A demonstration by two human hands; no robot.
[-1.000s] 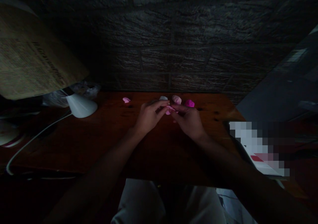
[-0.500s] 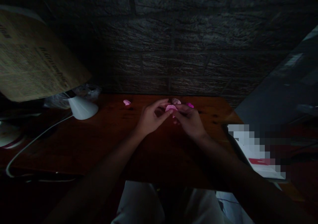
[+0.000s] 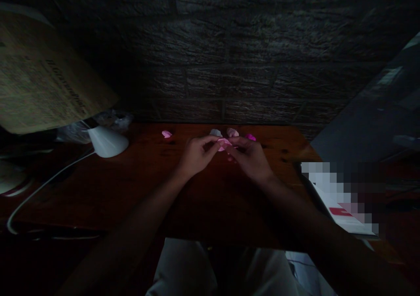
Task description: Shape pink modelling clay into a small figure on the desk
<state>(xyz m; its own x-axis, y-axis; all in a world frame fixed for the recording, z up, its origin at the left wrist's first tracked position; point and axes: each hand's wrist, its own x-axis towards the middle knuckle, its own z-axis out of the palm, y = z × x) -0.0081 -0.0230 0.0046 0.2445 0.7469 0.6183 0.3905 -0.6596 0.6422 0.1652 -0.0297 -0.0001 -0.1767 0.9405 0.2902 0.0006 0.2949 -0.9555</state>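
Over the far middle of a dark wooden table (image 3: pixel 138 191), my left hand (image 3: pixel 196 155) and my right hand (image 3: pixel 251 158) meet, fingertips pinched together on one small pink piece (image 3: pixel 224 144) held between them. Just behind the hands lie a pale grey piece (image 3: pixel 215 132), a pale pink piece (image 3: pixel 232 132) and a bright magenta piece (image 3: pixel 251 137). Another small pink piece (image 3: pixel 166 134) rests alone further left. What the pieces are made of is too dim to tell.
A white cone-shaped lamp base (image 3: pixel 106 141) with a white cable (image 3: pixel 39 186) stands at the left. A tan printed board (image 3: pixel 42 90) leans above it. White papers (image 3: pixel 341 206) lie at the right edge. A dark brick wall (image 3: pixel 229 68) closes the back.
Both hands stayed together at the same spot, fingers shifting slightly round the pink piece. The pale grey piece behind them, hidden half a second ago, shows again.
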